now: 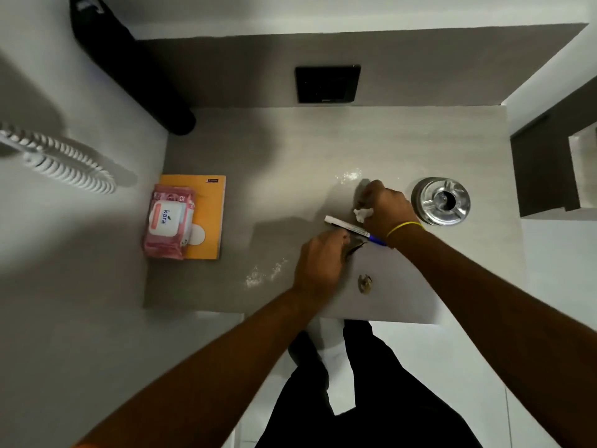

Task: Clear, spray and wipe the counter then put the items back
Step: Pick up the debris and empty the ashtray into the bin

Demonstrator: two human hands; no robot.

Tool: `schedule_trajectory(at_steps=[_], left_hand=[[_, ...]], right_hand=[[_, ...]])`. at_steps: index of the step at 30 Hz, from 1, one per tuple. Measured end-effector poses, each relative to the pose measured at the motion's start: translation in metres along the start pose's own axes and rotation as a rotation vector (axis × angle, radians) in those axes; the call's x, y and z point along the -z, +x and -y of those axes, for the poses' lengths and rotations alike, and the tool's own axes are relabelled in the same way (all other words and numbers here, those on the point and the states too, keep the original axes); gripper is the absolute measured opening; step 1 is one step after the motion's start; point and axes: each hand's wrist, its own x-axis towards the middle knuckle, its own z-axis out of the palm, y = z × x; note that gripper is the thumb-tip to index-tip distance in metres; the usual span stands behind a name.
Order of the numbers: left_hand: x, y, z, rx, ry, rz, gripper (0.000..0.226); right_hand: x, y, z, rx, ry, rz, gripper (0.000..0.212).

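Our left hand (318, 260), nearest us by the counter's (420, 150) front edge, pinches a dark scrap. Right hand (384, 206) clenches a white wad (362, 214), near the right edge beside the ashtray (441, 201). The pen (350, 228) lies between the hands, long axis left-right, capped end nearer the left hand. Wipes pack (169, 221) sits at the left edge.

Matt, smooth grey counter (403, 140) with a faint grain, polished metal ashtray (441, 201) – mirror-bright, glossy pink plastic wipes pack (168, 221), matt orange card notebook (206, 218), smooth plastic pen (347, 225), crumpled white wad (361, 214) – possibly tissue paper
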Motion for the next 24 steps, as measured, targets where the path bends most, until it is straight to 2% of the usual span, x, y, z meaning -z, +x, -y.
schedule_trajectory(at_steps=[2,7,10,12,17,21,24], left_hand=[[-0.007,-0.017,0.001,-0.006,0.032,0.010,0.025],[-0.017,-0.013,-0.005,0.080,0.261,0.095,0.044],[-0.020,-0.005,-0.005,0.060,0.372,0.130,0.033],[-0.021,-0.001,-0.005,0.056,0.409,0.130,0.019],[-0.017,-0.011,-0.002,0.019,0.322,0.047,0.018],[-0.005,-0.038,0.002,0.020,0.279,-0.090,0.021],[0.002,-0.060,0.005,0.066,0.204,-0.094,0.021]], right_hand=[[0.005,-0.001,-0.001,0.001,-0.007,-0.024,0.021],[0.029,-0.029,-0.012,-0.007,0.016,-0.192,0.023],[0.034,-0.072,-0.015,0.029,0.110,-0.187,0.016],[0.026,-0.107,-0.017,0.043,0.118,-0.094,0.021],[-0.021,-0.148,-0.015,0.032,0.054,0.154,0.036],[-0.051,-0.150,-0.006,0.052,-0.039,0.095,0.045],[-0.059,-0.150,0.002,0.064,-0.063,0.000,0.032]])
